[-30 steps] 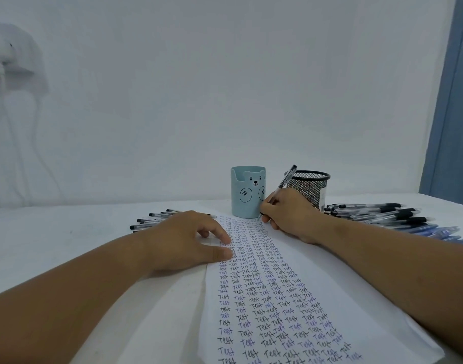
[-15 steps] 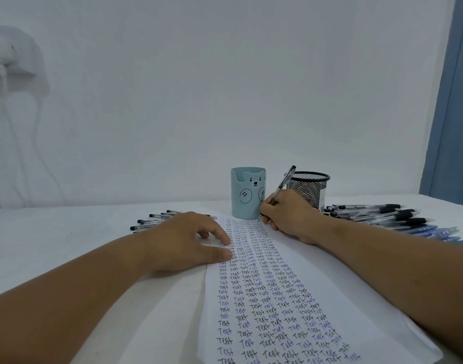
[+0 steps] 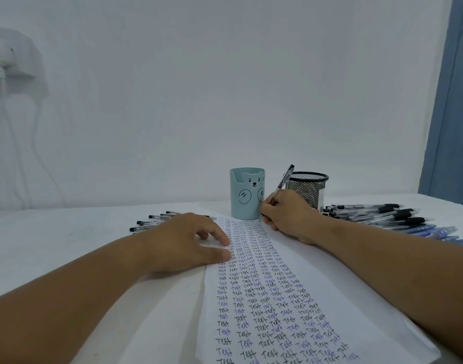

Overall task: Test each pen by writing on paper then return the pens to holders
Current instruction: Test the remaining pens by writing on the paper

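A white sheet of paper [image 3: 356, 298] covered with columns of the word "Test" lies in front of me. My right hand [image 3: 288, 215] grips a clear pen [image 3: 283, 181] with its tip on the paper's far end, just right of the written columns. My left hand [image 3: 188, 240] rests flat on the paper's left edge, fingers spread, holding nothing. Behind the paper stand a light-blue bear-face holder [image 3: 246, 193] and a black mesh holder [image 3: 308, 189].
Several black-capped pens [image 3: 153, 223] lie left of the bear holder, partly hidden by my left hand. A larger pile of black and blue pens [image 3: 388, 215] lies right of the mesh holder. A white wall is close behind; a blue curtain [image 3: 451, 101] hangs at right.
The right hand with the pen has shifted only very slightly at the paper's far end. The left hand has stayed in place.
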### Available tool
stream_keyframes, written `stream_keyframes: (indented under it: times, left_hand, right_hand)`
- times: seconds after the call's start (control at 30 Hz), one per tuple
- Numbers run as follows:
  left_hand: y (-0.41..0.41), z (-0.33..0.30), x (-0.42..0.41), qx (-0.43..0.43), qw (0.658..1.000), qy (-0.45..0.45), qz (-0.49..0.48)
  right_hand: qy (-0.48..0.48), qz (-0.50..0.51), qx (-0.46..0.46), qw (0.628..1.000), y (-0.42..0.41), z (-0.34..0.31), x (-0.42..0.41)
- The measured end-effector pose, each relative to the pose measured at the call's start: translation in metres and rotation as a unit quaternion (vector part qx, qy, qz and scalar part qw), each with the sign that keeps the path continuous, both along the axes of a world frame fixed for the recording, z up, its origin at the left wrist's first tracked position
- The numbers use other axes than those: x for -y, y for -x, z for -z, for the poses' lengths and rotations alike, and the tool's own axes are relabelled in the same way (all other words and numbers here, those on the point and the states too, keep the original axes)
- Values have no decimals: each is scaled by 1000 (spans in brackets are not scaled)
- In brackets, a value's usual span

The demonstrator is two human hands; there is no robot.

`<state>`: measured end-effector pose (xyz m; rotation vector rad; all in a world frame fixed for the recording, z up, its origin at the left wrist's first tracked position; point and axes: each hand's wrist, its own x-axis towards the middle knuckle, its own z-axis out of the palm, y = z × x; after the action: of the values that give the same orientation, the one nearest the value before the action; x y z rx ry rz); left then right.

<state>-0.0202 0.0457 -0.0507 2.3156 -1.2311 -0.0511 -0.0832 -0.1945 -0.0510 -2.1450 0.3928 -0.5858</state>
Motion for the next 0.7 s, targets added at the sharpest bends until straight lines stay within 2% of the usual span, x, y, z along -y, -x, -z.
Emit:
stream_keyframes:
  times: [0.57,0.7]
  left_hand:
    - [0,-1,-1,-10,1000,-3,7]
    - [1,0,0,-9,1000,0,2]
  right_hand:
    - [-2,3,9,1000,2,-1,-2]
    - [31,8,10,999,4,-1,-3]
